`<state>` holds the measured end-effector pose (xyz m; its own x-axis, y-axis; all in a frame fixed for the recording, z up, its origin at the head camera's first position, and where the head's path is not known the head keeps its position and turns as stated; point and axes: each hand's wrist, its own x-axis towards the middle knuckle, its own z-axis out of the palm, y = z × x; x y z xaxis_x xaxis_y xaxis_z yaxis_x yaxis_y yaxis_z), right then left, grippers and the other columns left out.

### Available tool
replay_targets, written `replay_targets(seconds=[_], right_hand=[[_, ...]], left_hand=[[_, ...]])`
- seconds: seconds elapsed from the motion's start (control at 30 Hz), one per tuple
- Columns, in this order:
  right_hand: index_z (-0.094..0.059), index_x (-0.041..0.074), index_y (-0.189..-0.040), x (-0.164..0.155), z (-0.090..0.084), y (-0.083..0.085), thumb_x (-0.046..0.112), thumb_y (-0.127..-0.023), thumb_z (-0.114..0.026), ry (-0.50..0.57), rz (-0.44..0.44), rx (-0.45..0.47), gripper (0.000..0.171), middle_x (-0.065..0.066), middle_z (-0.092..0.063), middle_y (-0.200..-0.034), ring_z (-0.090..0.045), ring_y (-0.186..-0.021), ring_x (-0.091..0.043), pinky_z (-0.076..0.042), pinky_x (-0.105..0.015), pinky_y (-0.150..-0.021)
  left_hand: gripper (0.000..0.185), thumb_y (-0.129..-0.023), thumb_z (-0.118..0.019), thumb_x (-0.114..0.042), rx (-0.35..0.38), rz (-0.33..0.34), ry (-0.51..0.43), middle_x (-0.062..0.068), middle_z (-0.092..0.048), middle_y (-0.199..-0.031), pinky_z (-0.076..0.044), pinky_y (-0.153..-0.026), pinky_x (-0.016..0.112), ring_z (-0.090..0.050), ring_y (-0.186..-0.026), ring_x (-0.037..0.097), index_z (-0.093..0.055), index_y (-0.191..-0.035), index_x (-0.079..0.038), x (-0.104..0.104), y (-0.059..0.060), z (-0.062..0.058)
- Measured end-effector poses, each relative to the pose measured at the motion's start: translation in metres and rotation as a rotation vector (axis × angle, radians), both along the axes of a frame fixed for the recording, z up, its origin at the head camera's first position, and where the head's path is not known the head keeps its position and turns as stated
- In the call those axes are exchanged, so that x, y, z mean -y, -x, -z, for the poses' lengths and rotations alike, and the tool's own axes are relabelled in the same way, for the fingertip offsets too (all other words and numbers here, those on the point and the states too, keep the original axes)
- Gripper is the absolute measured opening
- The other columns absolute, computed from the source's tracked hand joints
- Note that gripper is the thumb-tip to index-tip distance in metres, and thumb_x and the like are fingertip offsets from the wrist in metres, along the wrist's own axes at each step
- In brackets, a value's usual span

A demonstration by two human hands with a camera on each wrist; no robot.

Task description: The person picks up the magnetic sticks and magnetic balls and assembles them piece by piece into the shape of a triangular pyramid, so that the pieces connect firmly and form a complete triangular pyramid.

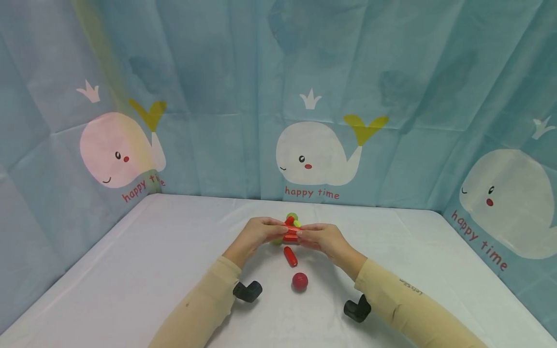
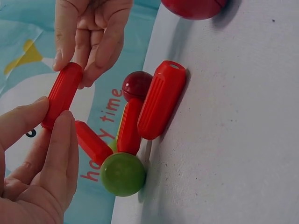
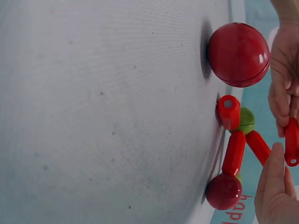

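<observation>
Both hands meet over the middle of the table and hold one short red stick (image 1: pixel 290 235) between them. My left hand (image 1: pixel 278 229) pinches one end of the stick (image 2: pixel 61 95) and my right hand (image 1: pixel 304 235) pinches the other. Just behind and below stands a small figure of red sticks (image 2: pixel 128 126) joined to a green ball (image 2: pixel 123 174) and a dark red ball (image 2: pixel 137 85). A loose red stick (image 1: pixel 290 256) lies on the table beside it. A loose red ball (image 1: pixel 300 281) rests nearer to me.
The table (image 1: pixel 130 270) has a white cloth. Blue whale-print curtains (image 1: pixel 313 159) close it in at the back and both sides. Black camera mounts (image 1: pixel 248 291) sit under both wrists.
</observation>
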<state>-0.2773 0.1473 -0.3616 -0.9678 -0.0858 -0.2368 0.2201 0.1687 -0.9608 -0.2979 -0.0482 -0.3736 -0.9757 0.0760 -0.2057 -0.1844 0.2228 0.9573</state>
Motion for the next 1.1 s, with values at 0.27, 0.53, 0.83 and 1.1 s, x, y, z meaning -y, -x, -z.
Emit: replay_targets(seconds=[0.27,0.53,0.83,1.1], right_hand=[[-0.068,0.001,-0.122,-0.002,0.002,0.0,0.02,-0.092,-0.071,0.018,0.013,-0.024,0.036,-0.014,-0.07,-0.121,-0.072,-0.102,-0.022,-0.053,-0.04,-0.099],[-0.066,0.008,-0.129,-0.002,0.004,0.002,0.022,-0.093,-0.07,0.126,0.058,-0.05,0.039,-0.013,-0.066,-0.131,-0.07,-0.112,-0.022,-0.05,-0.04,-0.103],[-0.062,0.003,-0.131,0.004,0.007,0.003,0.018,-0.095,-0.067,0.19,0.075,-0.057,0.04,-0.013,-0.063,-0.131,-0.069,-0.107,-0.016,-0.052,-0.034,-0.099],[-0.061,0.007,-0.134,-0.006,-0.001,0.009,0.018,-0.096,-0.065,0.104,0.09,-0.122,0.039,-0.015,-0.063,-0.133,-0.066,-0.119,-0.026,-0.049,-0.042,-0.104]], left_hand=[[0.029,-0.085,-0.078,-0.027,-0.015,0.017,0.008,0.006,-0.074,-0.11,-0.049,-0.104,0.044,-0.069,-0.1,0.018,-0.075,-0.109,-0.009,-0.002,0.0,0.001],[0.03,-0.086,-0.077,-0.028,-0.022,0.03,0.02,0.006,-0.075,-0.105,-0.053,-0.1,0.039,-0.07,-0.094,0.017,-0.074,-0.109,-0.008,-0.006,-0.003,0.002],[0.028,-0.086,-0.077,-0.029,-0.041,0.015,0.027,0.004,-0.077,-0.098,-0.053,-0.098,0.04,-0.071,-0.093,0.015,-0.075,-0.106,-0.01,-0.012,-0.006,0.003],[0.027,-0.087,-0.076,-0.034,-0.059,-0.068,0.057,0.003,-0.071,-0.113,-0.047,-0.105,0.049,-0.063,-0.112,0.024,-0.074,-0.107,-0.016,-0.002,-0.002,0.001]])
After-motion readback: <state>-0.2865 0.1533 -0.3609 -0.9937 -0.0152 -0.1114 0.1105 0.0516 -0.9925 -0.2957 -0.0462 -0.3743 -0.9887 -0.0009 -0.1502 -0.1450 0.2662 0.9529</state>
